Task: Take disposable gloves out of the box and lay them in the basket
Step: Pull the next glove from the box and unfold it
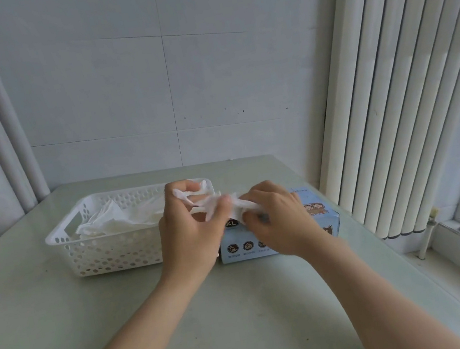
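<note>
Pale green table [65, 326] carries everything. Toward its far left corner sits the white perforated basket [107, 251], with gloves [117, 222] lying in it. The light blue box [327, 218] stands just to the basket's right (touching or not, I cannot tell). Both hands are above the box's left end. The left hand [190, 236] pinches the fingered end of one thin white glove [218, 204], and the right hand [280, 221], fingers curled, grips its other end. The glove's long axis runs left to right between them. The basket lies to the left and the left hand is nearer, so the move looks like a leftward carry. The box top reads "XL" [231, 223]; captions under its front icons are too small to read.
</note>
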The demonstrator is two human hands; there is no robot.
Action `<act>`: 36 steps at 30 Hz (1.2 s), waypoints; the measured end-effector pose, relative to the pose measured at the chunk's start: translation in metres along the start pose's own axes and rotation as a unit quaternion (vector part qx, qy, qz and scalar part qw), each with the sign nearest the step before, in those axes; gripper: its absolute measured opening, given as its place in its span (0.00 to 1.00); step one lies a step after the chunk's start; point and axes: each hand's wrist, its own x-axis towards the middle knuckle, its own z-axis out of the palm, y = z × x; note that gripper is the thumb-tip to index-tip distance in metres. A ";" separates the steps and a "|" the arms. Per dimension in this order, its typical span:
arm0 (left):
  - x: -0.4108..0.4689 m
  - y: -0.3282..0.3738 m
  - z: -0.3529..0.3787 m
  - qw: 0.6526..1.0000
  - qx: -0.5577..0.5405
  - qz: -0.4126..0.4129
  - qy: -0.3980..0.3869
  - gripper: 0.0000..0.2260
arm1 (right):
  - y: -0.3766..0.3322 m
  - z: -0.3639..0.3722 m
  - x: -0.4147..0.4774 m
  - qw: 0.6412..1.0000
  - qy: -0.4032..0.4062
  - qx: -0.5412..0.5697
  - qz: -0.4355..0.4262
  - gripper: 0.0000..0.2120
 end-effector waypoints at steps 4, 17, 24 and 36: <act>-0.006 -0.007 0.000 0.984 0.139 0.100 -0.037 0.14 | 0.004 0.005 0.003 0.997 0.057 0.043 -0.026 0.16; 0.005 -0.002 -0.007 0.964 0.156 0.197 0.086 0.07 | -0.001 -0.002 0.000 0.994 -0.003 -0.064 0.088 0.08; 0.011 0.006 -0.013 0.981 0.061 0.087 0.163 0.08 | -0.002 -0.004 -0.002 0.981 -0.013 -0.132 0.144 0.19; 0.016 0.000 -0.015 0.991 0.024 0.066 0.110 0.08 | -0.033 -0.013 -0.011 0.984 0.117 0.032 -0.132 0.30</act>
